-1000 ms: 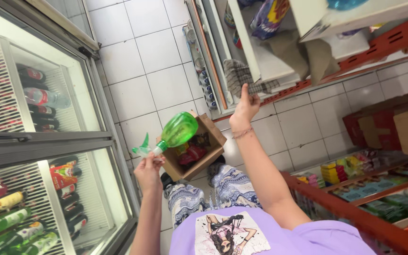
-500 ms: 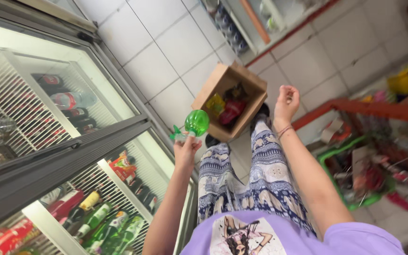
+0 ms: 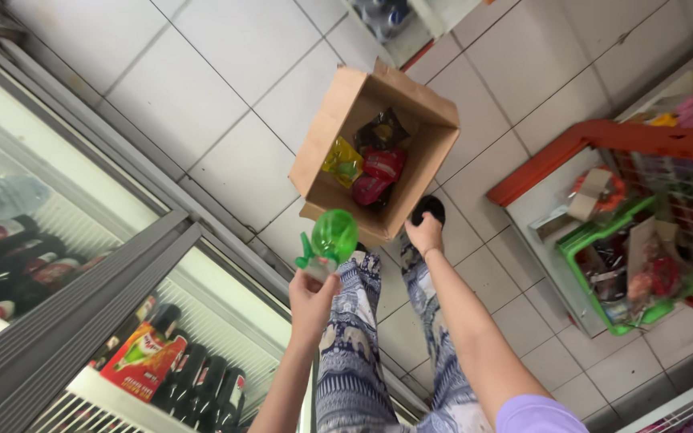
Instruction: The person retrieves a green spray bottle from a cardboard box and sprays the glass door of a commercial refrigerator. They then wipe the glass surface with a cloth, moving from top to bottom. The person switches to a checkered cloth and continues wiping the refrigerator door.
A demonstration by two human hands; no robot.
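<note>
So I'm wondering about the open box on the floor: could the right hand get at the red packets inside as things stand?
Probably yes: the right hand is empty, just beside the cardboard box, whose open top leaves the red packets uncovered.

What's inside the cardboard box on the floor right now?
The cardboard box holds loose snack packets: a yellow-green one, a dark one and red ones. Anything beneath them is covered and cannot be seen.

1. My left hand (image 3: pixel 312 293) holds a translucent green plastic bottle (image 3: pixel 331 238).
2. The open brown cardboard box (image 3: pixel 335 128) on the far side holds yellow, red and dark glossy packets (image 3: pixel 369 164).
3. My trousers (image 3: pixel 353 353) are blue-and-white patterned.
4. White square floor tiles (image 3: pixel 226 104); orange-red metal shelf edge (image 3: pixel 603 140) on the right.
</note>
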